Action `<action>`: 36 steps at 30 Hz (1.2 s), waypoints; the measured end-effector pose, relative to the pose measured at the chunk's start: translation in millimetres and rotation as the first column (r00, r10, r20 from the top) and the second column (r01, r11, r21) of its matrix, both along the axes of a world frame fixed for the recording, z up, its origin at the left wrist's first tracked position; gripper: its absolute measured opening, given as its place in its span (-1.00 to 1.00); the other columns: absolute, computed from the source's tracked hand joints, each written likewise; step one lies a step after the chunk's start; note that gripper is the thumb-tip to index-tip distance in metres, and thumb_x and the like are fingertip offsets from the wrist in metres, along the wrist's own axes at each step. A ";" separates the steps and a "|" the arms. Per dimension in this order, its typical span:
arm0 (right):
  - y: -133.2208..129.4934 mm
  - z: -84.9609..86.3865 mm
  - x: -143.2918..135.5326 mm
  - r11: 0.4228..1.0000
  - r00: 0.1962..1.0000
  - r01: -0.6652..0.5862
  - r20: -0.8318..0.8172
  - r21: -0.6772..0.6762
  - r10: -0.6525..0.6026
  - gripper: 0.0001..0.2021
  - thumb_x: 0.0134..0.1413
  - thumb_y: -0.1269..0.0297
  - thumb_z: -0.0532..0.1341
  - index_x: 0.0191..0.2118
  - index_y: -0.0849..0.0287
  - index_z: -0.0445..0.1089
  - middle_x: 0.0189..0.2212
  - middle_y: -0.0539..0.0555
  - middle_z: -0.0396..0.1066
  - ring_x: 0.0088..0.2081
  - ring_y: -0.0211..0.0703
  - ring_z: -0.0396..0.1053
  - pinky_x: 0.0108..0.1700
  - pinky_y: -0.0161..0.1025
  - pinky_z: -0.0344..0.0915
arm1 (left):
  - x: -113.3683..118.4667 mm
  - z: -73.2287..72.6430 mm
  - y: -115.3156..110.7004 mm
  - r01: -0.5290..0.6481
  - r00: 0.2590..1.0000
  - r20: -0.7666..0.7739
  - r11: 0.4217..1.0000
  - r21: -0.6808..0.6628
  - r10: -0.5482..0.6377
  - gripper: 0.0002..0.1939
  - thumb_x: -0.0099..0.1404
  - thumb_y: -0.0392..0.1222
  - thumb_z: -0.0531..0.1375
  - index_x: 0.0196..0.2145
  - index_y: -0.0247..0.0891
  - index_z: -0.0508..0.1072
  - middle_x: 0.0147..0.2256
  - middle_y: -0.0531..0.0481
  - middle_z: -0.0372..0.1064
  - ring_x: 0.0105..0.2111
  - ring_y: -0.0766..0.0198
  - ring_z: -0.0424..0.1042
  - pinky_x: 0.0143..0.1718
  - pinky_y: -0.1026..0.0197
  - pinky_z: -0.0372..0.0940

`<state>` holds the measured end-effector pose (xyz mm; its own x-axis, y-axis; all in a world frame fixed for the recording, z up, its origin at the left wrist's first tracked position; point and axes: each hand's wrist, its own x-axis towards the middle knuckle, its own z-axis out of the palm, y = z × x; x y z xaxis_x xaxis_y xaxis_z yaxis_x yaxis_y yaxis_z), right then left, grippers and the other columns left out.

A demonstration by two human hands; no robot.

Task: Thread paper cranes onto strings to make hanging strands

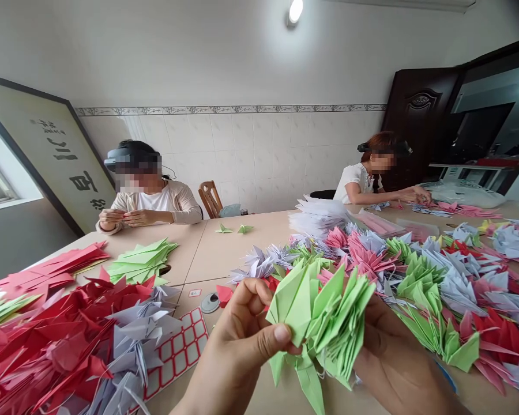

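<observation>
Head: green paper cranes (324,323) gripped between both hands (242,340).

Sticker sheet (179,351) beside red cranes (47,340); two co-workers (149,196) folding.

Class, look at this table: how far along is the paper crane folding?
Done: piles of folded cranes cover the table. In hand: the left hand and right hand hold a green crane bundle. Left: flat green sheets and red sheets lie unfolded.
</observation>
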<state>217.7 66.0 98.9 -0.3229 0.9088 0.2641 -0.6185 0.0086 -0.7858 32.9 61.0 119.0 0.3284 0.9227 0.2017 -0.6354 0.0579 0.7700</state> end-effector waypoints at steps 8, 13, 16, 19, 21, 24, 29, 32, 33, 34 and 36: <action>3.7 11.6 -6.7 0.987 0.981 -0.138 -0.145 -0.077 0.125 -0.77 0.09 0.33 0.37 -0.09 -0.02 0.56 -0.19 0.00 0.59 -0.11 -0.16 0.52 0.00 -0.27 0.39 | 1.1 -0.7 -1.0 0.005 1.000 0.018 0.995 -0.097 -0.004 -0.86 0.16 -0.45 0.32 -0.31 -0.30 0.55 -0.35 -0.01 0.52 -0.36 0.37 0.46 -0.27 0.35 0.40; 0.7 15.2 -12.1 0.964 0.950 -0.252 -0.210 -0.087 0.230 -0.81 0.10 0.35 0.37 -0.14 0.06 0.58 -0.22 0.00 0.61 -0.17 -0.27 0.54 -0.06 -0.40 0.40 | 2.9 4.0 -4.2 0.004 0.997 0.078 0.994 -0.113 0.004 -0.81 0.10 -0.50 0.35 -0.40 -0.26 0.53 -0.41 0.05 0.53 -0.38 0.39 0.47 -0.28 0.38 0.38; -1.2 14.1 -12.2 0.957 0.942 -0.279 -0.214 -0.079 0.257 -0.81 0.14 0.34 0.34 -0.11 0.07 0.57 -0.20 0.01 0.61 -0.16 -0.26 0.54 -0.05 -0.38 0.41 | 4.1 6.2 -5.7 0.009 0.998 0.071 0.993 -0.115 -0.001 -0.82 0.09 -0.48 0.37 -0.40 -0.25 0.54 -0.38 0.05 0.54 -0.36 0.37 0.49 -0.25 0.35 0.39; -2.2 12.1 -10.6 0.971 0.962 -0.217 -0.188 -0.103 0.195 -0.77 0.14 0.36 0.34 -0.07 0.04 0.55 -0.15 0.03 0.60 -0.07 -0.15 0.52 0.05 -0.23 0.38 | 4.7 6.3 -6.1 0.005 0.999 0.037 0.996 -0.089 -0.002 -0.86 0.11 -0.41 0.38 -0.35 -0.26 0.57 -0.36 0.02 0.56 -0.36 0.35 0.49 -0.26 0.34 0.40; -2.7 11.4 -9.3 0.976 0.972 -0.183 -0.171 -0.117 0.162 -0.76 0.12 0.34 0.35 -0.07 -0.01 0.55 -0.14 0.03 0.59 -0.05 -0.10 0.51 0.10 -0.13 0.35 | 4.6 5.2 -6.4 -0.007 1.000 -0.001 0.997 -0.073 0.007 -0.85 0.11 -0.35 0.40 -0.32 -0.28 0.58 -0.35 -0.02 0.56 -0.36 0.34 0.48 -0.27 0.34 0.40; -3.9 11.9 -7.5 0.985 0.979 -0.133 -0.172 -0.107 0.114 -0.75 0.06 0.29 0.39 -0.10 -0.10 0.56 -0.17 -0.02 0.61 -0.07 -0.10 0.53 0.09 -0.14 0.37 | 4.0 2.4 -7.2 -0.057 0.998 -0.042 0.997 -0.049 0.055 -0.84 0.10 -0.30 0.41 -0.32 -0.28 0.56 -0.35 -0.02 0.53 -0.36 0.31 0.47 -0.28 0.31 0.39; -5.7 13.4 -5.1 0.995 0.987 -0.052 -0.158 -0.080 0.039 -0.80 0.03 0.28 0.40 -0.17 -0.08 0.59 -0.21 -0.02 0.62 -0.14 -0.11 0.55 -0.04 -0.23 0.46 | 4.6 -1.2 -7.6 -0.157 0.983 -0.090 0.988 0.012 0.157 -0.85 0.14 -0.28 0.38 -0.33 -0.25 0.50 -0.40 0.03 0.47 -0.39 0.33 0.43 -0.30 0.31 0.36; -5.7 12.7 -4.8 0.996 0.986 -0.044 -0.165 -0.079 0.031 -0.80 0.04 0.30 0.40 -0.17 -0.08 0.59 -0.24 -0.02 0.62 -0.19 -0.13 0.56 -0.08 -0.24 0.48 | 6.3 -0.5 -8.0 -0.203 0.972 -0.116 0.979 0.021 0.204 -0.85 0.16 -0.26 0.38 -0.34 -0.24 0.48 -0.39 0.04 0.46 -0.41 0.34 0.41 -0.33 0.32 0.35; -5.7 12.3 -5.1 0.996 0.985 -0.044 -0.167 -0.075 0.031 -0.79 0.05 0.31 0.39 -0.16 -0.08 0.58 -0.23 -0.03 0.62 -0.19 -0.14 0.56 -0.07 -0.24 0.48 | 6.9 -0.1 -8.4 -0.229 0.964 -0.131 0.973 0.028 0.231 -0.85 0.16 -0.25 0.38 -0.35 -0.24 0.47 -0.40 0.04 0.46 -0.42 0.34 0.41 -0.34 0.32 0.35; -5.8 12.1 -5.4 0.997 0.985 -0.041 -0.168 -0.071 0.029 -0.79 0.07 0.32 0.37 -0.15 -0.07 0.58 -0.22 -0.03 0.62 -0.18 -0.15 0.55 -0.05 -0.25 0.47 | 7.3 0.3 -8.8 -0.264 0.952 -0.152 0.964 0.040 0.267 -0.85 0.16 -0.24 0.38 -0.37 -0.25 0.46 -0.41 0.05 0.44 -0.42 0.35 0.41 -0.34 0.32 0.34; -6.4 11.8 -6.2 0.998 0.986 -0.043 -0.162 -0.047 0.035 -0.80 0.10 0.33 0.35 -0.14 -0.06 0.57 -0.19 -0.03 0.61 -0.15 -0.17 0.54 -0.02 -0.27 0.44 | 7.9 0.6 -9.6 -0.329 0.919 -0.201 0.941 0.080 0.339 -0.85 0.16 -0.23 0.38 -0.40 -0.25 0.46 -0.45 0.07 0.42 -0.43 0.35 0.39 -0.36 0.34 0.32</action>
